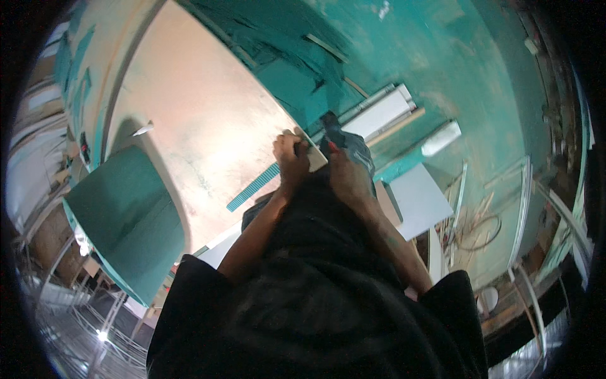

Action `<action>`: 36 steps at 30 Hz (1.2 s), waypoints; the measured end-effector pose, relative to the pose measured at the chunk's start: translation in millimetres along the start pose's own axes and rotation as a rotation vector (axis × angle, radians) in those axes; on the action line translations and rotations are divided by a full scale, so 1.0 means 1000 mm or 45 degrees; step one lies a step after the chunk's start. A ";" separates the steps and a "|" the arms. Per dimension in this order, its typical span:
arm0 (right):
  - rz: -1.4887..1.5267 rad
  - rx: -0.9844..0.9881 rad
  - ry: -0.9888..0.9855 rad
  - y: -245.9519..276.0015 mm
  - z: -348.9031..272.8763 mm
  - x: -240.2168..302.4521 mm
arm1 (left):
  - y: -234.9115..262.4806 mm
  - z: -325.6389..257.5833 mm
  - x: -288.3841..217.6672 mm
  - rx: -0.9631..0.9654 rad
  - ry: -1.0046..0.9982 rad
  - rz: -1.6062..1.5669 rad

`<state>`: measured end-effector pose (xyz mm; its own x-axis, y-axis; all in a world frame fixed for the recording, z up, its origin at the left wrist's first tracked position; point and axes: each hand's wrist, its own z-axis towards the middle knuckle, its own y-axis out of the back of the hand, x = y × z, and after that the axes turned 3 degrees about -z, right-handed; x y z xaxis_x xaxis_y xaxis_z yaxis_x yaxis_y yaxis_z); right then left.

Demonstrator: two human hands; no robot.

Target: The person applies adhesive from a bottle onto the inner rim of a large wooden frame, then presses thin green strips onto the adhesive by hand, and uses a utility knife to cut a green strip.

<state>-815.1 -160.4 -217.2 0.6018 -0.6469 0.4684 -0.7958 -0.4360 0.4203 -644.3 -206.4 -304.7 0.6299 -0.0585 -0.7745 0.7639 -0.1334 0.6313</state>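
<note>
My left hand (292, 161) is closed, fingers curled at the near corner of a pale wooden tabletop (196, 95). A dark patch shows under its fingers; what it grips is hidden. Just past the same corner, my right hand (349, 177) is closed too, with a small red bit (332, 146) showing at its fingertips. The rest of what it holds cannot be made out. Beside my left forearm, a teal ribbed strip (252, 187) lies flat on the tabletop. Farther left on the board rests a small white object (143, 129).
A curved green panel (136, 221) stands at the tabletop's left side. On the green floor to the right lie long white pieces (382, 114), a white block (442, 139) and a wooden strip (398, 126). A pale grey sheet (416, 199) is beside my right forearm.
</note>
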 end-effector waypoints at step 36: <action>-0.863 -0.180 1.537 -0.088 0.162 0.197 | 0.279 -0.130 -0.139 -1.379 -0.126 0.089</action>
<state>-637.7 -351.1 -288.1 0.6065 0.6280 0.4876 -0.3590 -0.3309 0.8727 -499.9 -106.5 -15.9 0.6994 -0.1180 -0.7049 0.4758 0.8129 0.3360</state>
